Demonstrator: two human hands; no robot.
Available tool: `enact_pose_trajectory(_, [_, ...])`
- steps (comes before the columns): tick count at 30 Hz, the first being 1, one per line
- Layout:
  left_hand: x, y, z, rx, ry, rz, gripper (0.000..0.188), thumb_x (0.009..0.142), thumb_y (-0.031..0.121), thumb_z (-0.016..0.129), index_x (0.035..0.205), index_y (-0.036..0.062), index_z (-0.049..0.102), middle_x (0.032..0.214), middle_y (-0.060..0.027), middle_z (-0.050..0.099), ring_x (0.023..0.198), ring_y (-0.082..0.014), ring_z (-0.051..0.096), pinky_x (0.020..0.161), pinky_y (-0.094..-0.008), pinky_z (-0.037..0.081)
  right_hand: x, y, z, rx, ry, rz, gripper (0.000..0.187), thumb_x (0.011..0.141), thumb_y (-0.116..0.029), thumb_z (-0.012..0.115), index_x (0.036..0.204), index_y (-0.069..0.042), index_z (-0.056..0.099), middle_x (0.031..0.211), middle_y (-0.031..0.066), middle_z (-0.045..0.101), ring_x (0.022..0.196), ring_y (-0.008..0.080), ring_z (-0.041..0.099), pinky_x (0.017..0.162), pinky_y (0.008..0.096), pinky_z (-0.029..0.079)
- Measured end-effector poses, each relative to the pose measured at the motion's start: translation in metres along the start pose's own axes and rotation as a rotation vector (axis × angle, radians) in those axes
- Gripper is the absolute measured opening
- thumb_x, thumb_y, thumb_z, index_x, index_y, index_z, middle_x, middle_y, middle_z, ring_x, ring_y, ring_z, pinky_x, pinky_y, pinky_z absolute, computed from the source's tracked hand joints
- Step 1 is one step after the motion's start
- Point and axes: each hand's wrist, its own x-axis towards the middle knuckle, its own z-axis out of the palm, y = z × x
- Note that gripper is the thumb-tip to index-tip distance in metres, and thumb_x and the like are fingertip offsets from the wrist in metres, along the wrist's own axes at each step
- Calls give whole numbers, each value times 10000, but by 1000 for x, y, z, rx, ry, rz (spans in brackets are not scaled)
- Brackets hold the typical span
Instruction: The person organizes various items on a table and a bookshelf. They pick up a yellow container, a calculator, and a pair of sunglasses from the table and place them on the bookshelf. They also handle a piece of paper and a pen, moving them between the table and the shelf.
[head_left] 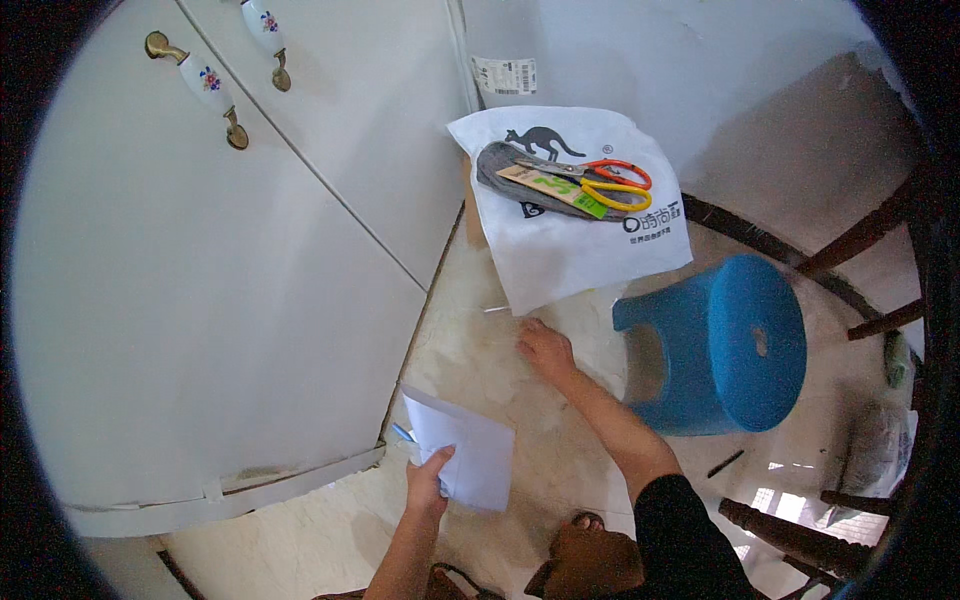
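My left hand (430,482) is closed on a folded sheet of white paper (468,450), thumb across its front. A thin blue stick-like thing (402,432) pokes out beside the paper. My right hand (546,350) is low over the floor, just below the near edge of a white bag (590,262), with its fingers curled in; whatever they hold is hidden. Near its fingertips a small thin pale strip (495,309) shows. Flat on the bag rest a pair of scissors (630,188) with red and yellow handles and a grey fabric item (495,172) carrying a card label.
The bag covers a cardboard box (473,215). To the right lies a blue plastic stool (765,300), tipped on its side. White cabinet doors (220,320) line the left. A dark pen-like stick (725,463) is on the floor near dark wooden legs (790,530) and a plastic bag (878,450).
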Motion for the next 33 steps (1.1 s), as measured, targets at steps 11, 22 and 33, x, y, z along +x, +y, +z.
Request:
enact_pose_trajectory(11, [-27,23,-56,-13,146,28,412,697,57,654,1065,-10,481,950,-108,581,858,-235,571,746,-356,470,14,42,90,-402,-254,124,228,750,-191,532,841,6,601,791,183,582,810,270,591,670,374,481])
enact_pose_trajectory(22, [-89,56,-60,-24,134,-155,448,682,18,660,1086,0,469,994,-126,564,912,-270,555,783,-394,468,-83,-112,-32,1000,-349,1025,282,800,-322,613,933,-75,587,780,-21,577,514,52,380,453,207,341])
enact_pose_trajectory(33, [-205,166,-2,-16,-79,-103,578,678,-19,628,1206,16,394,1120,-134,506,1024,-287,496,874,-407,418,-142,-302,-233,1657,180,1000,244,853,-271,550,1022,-98,512,911,-43,566,491,27,283,448,167,276])
